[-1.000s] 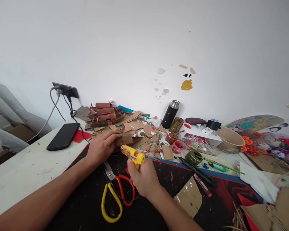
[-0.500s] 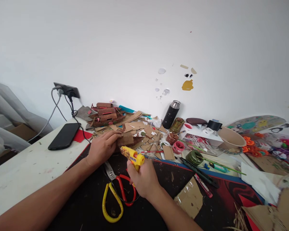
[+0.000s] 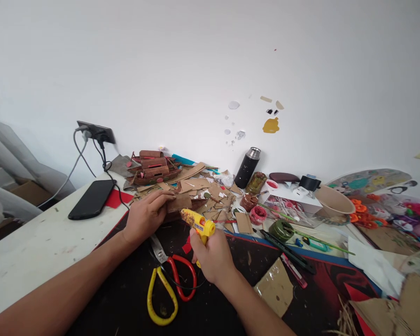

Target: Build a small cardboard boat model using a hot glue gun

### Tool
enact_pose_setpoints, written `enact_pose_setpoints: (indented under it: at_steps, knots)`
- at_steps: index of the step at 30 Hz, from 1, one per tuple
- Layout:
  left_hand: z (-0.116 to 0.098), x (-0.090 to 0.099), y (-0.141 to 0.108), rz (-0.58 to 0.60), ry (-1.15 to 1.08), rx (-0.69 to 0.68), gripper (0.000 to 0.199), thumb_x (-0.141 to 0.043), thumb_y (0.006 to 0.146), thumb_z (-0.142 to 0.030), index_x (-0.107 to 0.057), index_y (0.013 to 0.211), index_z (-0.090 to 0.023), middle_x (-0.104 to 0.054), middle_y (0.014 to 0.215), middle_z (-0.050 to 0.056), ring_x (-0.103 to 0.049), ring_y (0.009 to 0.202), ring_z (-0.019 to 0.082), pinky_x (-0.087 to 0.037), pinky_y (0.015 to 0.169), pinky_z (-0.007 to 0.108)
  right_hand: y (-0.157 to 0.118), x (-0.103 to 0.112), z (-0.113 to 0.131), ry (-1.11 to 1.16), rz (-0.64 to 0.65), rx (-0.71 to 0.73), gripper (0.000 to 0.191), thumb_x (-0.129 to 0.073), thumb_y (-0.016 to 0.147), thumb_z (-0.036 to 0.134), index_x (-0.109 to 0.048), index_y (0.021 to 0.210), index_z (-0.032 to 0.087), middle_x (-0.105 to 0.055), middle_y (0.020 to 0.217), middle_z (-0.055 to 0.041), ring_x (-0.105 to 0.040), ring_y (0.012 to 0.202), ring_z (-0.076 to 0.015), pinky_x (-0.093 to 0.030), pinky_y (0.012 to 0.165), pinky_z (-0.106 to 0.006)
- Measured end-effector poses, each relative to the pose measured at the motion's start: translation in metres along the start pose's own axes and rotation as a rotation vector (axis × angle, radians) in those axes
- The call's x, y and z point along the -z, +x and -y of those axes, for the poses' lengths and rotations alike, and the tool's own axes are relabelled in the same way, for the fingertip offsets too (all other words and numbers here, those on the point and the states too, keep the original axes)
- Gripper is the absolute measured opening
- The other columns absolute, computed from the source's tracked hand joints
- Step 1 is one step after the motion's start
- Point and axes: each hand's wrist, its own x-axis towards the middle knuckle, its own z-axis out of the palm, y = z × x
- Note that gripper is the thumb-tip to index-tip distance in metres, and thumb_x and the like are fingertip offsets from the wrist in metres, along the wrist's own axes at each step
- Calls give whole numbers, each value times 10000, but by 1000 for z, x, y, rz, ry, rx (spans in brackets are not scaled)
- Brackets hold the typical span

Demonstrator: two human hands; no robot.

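My right hand [image 3: 215,254] is wrapped round a yellow glue gun [image 3: 198,221], its nozzle pointing up and left. Just beyond that nozzle is a small brown model boat [image 3: 180,204] with a curved cardboard roof. Fingers of my left hand [image 3: 147,215] are closed on the boat's left end; the thumb is partly hidden. Below both hands lie scissors [image 3: 163,254] with one yellow and one red handle loop, on a dark mat [image 3: 210,308]. The glue gun's cord runs across the scissors.
Several finished-looking boats [image 3: 154,168] sit behind my left hand among cardboard scraps [image 3: 192,184]. Paint jars [image 3: 258,214], a black flask [image 3: 248,168] and a cutter [image 3: 294,270] are to the right. A phone [image 3: 93,199] lies on the left, with cables running above it.
The glue gun in my right hand has shifted slightly right, away from my left hand. More of the boat's roof shows. My left hand stays on the boat.
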Motion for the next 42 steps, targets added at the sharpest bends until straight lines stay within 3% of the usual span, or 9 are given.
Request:
enact_pose_setpoints:
  at_steps: [16,30,42]
  knots:
    - [0,-1,-1,19,-25,3,332,-523,939,-110,-805,1051,-244,-848,1128,77,-809,1019,247,-649,832,340,-1,-4,2,14,-4,-12,403,-548,1010,392,-521,641,233,-579,511,-10,-601,531,-167,-378,511,-245]
    - [1,0,-2,31,-22,39,317,-524,949,-151,-802,1054,-258,-848,1123,73,-807,1006,249,-638,798,336,0,2,3,42,4,-60,536,-538,1047,352,-482,526,241,-564,460,-1,-593,483,-156,-443,581,-263]
    - [4,-2,-4,12,-2,33,327,-519,931,-125,-788,1067,-253,-846,1135,65,-808,999,253,-623,783,343,-1,1,4,14,-10,-27,407,-563,1011,358,-511,627,235,-578,489,6,-583,480,-153,-385,530,-252]
